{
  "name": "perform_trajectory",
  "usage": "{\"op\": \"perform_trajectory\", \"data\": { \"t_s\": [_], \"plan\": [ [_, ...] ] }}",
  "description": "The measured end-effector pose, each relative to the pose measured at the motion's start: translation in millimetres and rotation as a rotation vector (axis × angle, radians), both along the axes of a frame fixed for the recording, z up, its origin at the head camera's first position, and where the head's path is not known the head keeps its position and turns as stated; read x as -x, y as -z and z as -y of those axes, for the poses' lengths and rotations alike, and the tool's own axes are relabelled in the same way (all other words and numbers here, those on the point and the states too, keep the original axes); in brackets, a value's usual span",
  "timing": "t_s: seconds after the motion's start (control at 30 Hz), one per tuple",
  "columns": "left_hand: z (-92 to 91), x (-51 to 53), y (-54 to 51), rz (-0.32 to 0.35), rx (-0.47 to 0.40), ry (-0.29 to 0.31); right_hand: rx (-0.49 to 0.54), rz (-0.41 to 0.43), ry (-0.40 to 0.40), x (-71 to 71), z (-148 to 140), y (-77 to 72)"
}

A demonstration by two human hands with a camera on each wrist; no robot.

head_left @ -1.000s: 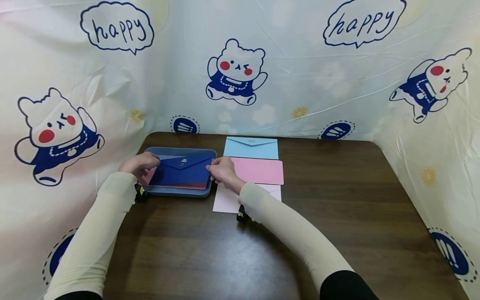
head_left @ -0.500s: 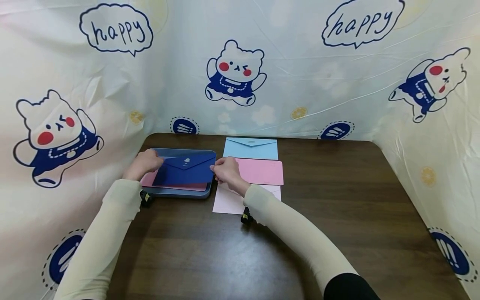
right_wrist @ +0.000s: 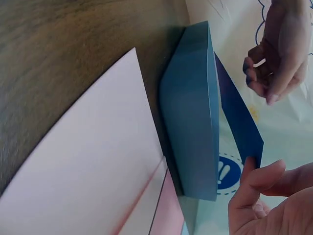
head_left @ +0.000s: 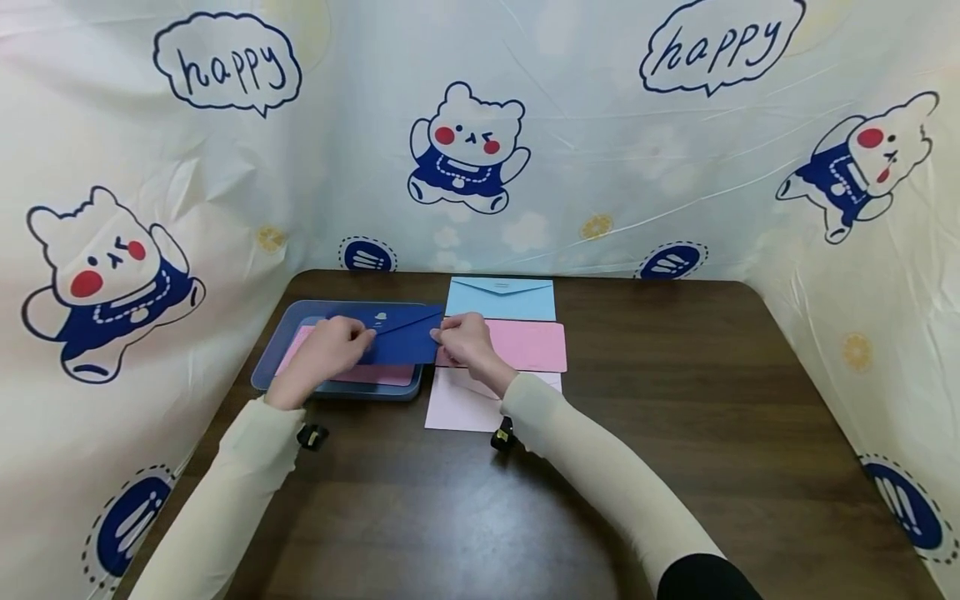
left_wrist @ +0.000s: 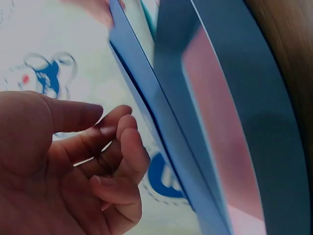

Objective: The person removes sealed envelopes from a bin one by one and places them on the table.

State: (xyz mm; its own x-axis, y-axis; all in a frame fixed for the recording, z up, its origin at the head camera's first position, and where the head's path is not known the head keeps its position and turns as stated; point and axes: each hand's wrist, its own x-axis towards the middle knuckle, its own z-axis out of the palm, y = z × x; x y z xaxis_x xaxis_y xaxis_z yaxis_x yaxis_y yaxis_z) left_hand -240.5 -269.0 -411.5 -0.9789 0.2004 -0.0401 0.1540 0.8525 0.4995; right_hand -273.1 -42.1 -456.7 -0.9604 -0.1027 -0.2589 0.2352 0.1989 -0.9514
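A dark blue envelope [head_left: 408, 342] is held above the blue tray [head_left: 262, 371], its right end over the tray's right rim. My right hand [head_left: 470, 343] pinches that end; the right wrist view shows thumb and finger on the envelope's corner [right_wrist: 244, 127]. Over the tray, my left hand [head_left: 326, 352] has loosely bent fingers. In the left wrist view this hand [left_wrist: 93, 161] holds nothing, with a gap between it and the envelope [left_wrist: 151, 105]. Inside the tray lies a pink envelope [head_left: 375, 374], partly covered.
Right of the tray, a light blue envelope [head_left: 502, 298], a pink one [head_left: 528, 346] and a pale pink one [head_left: 456, 404] lie in a column on the brown table [head_left: 637, 400]. A patterned cloth [head_left: 585, 167] hangs behind and at the sides.
My left hand has let go of the envelope's left side and moved right, uncovering the tray's left end. My right hand has shifted slightly right with the dark blue envelope.
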Motion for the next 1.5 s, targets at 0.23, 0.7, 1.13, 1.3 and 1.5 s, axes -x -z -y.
{"op": "perform_trajectory", "data": {
  "t_s": [0.23, 0.7, 1.13, 1.3, 1.5],
  "plan": [
    [-30.2, -23.3, 4.3, 0.063, 0.022, 0.063, -0.014, 0.012, 0.016, -3.6, -12, -3.4],
    [-60.8, -45.9, 31.7, 0.004, 0.027, 0.036, -0.037, -0.011, -0.011, -8.8, -35, -0.9],
    [-66.5, -52.3, 48.3, -0.097, 0.036, -0.051, -0.053, -0.020, 0.008, -10.4, -52, 9.5],
    [-65.6, -51.1, 51.3, -0.090, 0.038, -0.058, -0.050, -0.008, 0.028, -10.9, -59, 11.6],
    [-65.0, -49.2, 54.6, -0.080, 0.021, -0.058, -0.064, -0.006, 0.043, -11.1, -68, 12.8]
  ]
}}
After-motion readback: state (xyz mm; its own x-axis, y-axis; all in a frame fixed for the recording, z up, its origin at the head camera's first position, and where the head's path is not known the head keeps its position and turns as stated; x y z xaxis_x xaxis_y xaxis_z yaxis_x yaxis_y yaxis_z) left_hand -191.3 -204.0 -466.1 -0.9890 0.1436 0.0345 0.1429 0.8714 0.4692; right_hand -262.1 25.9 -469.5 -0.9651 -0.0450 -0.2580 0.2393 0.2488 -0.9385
